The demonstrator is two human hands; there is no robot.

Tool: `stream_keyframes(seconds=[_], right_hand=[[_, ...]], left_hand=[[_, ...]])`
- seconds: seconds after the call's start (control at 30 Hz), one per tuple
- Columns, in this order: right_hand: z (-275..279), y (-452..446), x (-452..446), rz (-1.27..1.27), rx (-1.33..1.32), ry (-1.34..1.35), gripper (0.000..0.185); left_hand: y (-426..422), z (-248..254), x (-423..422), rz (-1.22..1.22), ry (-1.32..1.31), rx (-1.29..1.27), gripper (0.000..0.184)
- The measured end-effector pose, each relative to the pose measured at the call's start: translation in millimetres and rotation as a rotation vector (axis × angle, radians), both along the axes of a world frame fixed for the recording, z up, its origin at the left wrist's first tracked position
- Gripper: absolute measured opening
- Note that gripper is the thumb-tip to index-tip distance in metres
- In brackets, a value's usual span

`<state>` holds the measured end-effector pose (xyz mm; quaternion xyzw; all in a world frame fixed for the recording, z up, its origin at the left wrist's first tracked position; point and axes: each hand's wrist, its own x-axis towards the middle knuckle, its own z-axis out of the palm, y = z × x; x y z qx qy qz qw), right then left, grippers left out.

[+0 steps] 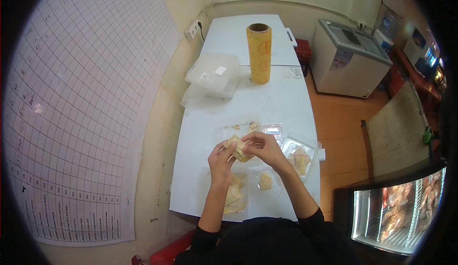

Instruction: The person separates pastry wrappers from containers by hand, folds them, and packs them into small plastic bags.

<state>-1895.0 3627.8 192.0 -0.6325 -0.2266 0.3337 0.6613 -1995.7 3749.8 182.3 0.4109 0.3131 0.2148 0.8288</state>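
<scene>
In the head view, my left hand [221,162] and my right hand [267,149] meet over the white surface. Between them they pinch a small stack of pale yellow, flat square pieces [240,151]; their exact kind I cannot make out. Just behind the hands lies a clear plastic tray [223,132] with a few scraps in it. More pale flat pieces [234,196] lie in a heap by my left forearm. A small clear bag [265,181] with a pale piece inside rests between my arms. To the right stands an open clear container [311,168] holding a bagged portion [301,162].
A small stack of clear packets [273,130] lies behind my right hand. Farther back stand a tall yellow film roll [259,55] and stacked clear plastic boxes [214,74]. A gridded chart [90,98] covers the left wall. A chest freezer [350,57] and a lit display case [400,210] are at right.
</scene>
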Motion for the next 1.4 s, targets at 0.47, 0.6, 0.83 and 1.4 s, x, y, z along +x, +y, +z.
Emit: stream_keyframes(seconds=[0.47, 0.6, 0.83, 1.4], right_hand=[[-20, 5, -3, -0.094, 0.069, -0.008, 0.025], [-15, 5, -16, -0.085, -0.043, -0.18, 0.027], [-4, 7, -24, -0.197, -0.11, -0.325, 0.033], [-15, 8, -20, -0.147, 0.025, -0.174, 0.028]], left_hand=[[-3, -2, -3, 0.055, 0.069, 0.032, 0.034], [-5, -4, -3, 0.104, 0.037, 0.023, 0.034], [-12, 2, -4, 0.146, 0.02, 0.002, 0.034], [-15, 4, -4, 0.159, -0.003, 0.06, 0.035]])
